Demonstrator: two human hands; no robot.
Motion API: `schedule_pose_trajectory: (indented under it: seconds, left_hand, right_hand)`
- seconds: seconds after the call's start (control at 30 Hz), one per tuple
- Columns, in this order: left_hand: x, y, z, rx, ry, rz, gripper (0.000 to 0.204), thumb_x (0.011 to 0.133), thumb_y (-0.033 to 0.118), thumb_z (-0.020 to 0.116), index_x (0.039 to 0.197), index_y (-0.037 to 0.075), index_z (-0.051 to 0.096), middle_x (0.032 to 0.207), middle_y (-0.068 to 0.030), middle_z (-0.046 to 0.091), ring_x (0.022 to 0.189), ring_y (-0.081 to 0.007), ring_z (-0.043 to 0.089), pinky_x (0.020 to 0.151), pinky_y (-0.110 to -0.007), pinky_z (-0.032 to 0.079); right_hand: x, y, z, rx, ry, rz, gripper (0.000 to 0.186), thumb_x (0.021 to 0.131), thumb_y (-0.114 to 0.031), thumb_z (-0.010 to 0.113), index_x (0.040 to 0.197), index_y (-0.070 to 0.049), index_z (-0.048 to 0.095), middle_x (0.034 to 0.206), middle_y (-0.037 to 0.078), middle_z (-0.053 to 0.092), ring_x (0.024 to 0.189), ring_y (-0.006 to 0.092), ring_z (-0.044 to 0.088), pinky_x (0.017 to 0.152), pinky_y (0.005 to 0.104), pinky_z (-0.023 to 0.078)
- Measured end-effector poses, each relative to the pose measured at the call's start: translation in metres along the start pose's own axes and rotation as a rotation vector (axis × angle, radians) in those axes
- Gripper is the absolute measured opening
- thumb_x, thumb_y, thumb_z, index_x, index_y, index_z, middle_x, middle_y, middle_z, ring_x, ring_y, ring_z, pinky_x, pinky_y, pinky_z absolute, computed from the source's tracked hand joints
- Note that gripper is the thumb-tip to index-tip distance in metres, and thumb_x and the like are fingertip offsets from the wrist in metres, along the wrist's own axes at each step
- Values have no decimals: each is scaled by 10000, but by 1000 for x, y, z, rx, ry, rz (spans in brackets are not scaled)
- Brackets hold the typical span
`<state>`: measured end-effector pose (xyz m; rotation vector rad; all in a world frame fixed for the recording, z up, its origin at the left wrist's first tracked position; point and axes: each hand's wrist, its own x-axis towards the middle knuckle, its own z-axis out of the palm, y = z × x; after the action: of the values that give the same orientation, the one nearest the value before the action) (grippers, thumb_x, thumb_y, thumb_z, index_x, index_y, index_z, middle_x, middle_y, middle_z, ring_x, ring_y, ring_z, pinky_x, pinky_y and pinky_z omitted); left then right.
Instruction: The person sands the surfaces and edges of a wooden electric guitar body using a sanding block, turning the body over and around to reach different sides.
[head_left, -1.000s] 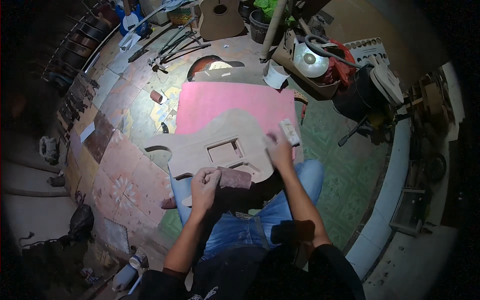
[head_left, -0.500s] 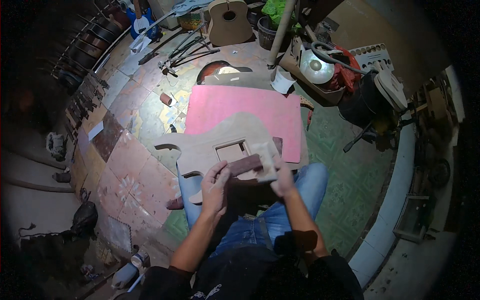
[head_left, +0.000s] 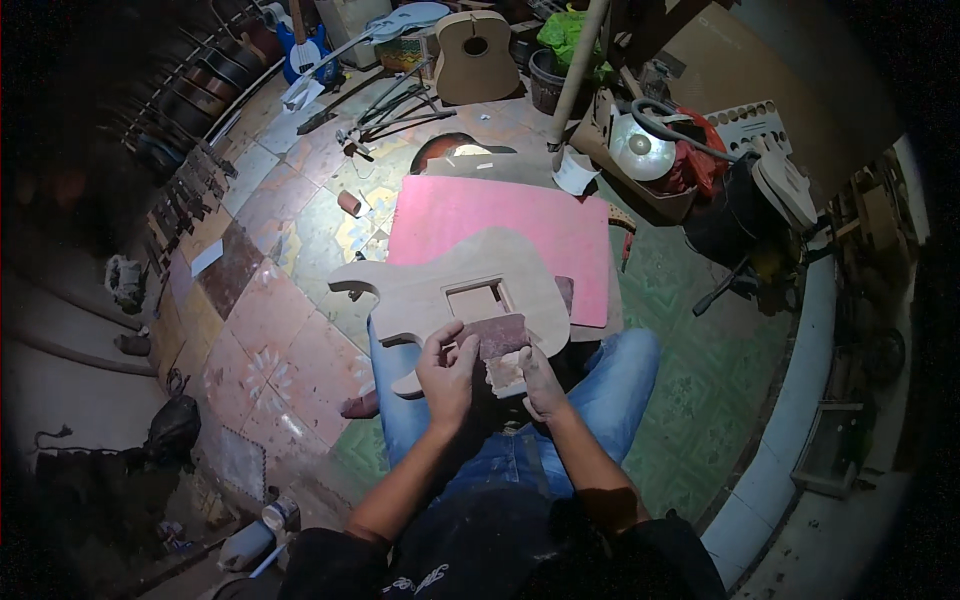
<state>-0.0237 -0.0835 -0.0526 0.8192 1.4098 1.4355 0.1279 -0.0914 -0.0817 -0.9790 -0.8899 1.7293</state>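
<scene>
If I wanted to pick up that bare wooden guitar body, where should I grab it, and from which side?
Probably by the curved far-left horn of the guitar body, coming from the person's left. It is narrow and juts past the left edge of the pink sheet, so it could likely be wrapped; the left hand and right hand are at the near side.

I see white light pooling on patterned floor tiles (head_left: 312, 232); the view's rim curves, fading to black.
</scene>
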Motion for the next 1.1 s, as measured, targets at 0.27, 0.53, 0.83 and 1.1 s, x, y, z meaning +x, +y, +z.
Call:
schedule_pose_trajectory:
  seconds: [0.27, 0.53, 0.83, 1.1]
  left_hand:
    - [-1, -4, -11, -92, -93, -85, 296, 901, 53, 730, 1168, -23, 627, 976, -49, 655, 822, -82, 611, 730, -227, 513]
    - [1, -5, -18, -129, -21, -65, 273, 905, 31, 719, 1153, -13, 614, 937, -34, 651, 784, -66, 606, 685, -205, 502]
    - [53, -26, -90, 41, -313, -103, 456, 687, 37, 870, 1021, 69, 561, 791, 65, 481, 711, -43, 462, 646, -201, 415]
    - [130, -73, -125, -414, 241, -105, 661, 988, 408, 587, 1415, -50, 375, 1309, -204, 511, 1190, -249, 518, 1006, -351, 434]
  right_hand:
    - [5, -13, 17, 45, 59, 51, 596, 995, -545, 552, 1294, -30, 525, 1059, 84, 660, 825, 163, 687, 711, 302, 571]
    - [11, -10, 23, 68, 63, 188, 508, 1023, -456, 542, 1294, -26, 539, 1075, 91, 661, 854, 164, 693, 760, 319, 585]
    - [21, -23, 41, 383, -356, 347, 608, 982, -362, 621, 1415, 11, 414, 1294, 156, 605, 1100, 262, 665, 947, 370, 536]
    - [73, 14, 54, -243, -26, 130, 432, 902, -187, 754, 1192, 24, 513, 1080, 121, 645, 995, 166, 634, 890, 328, 527]
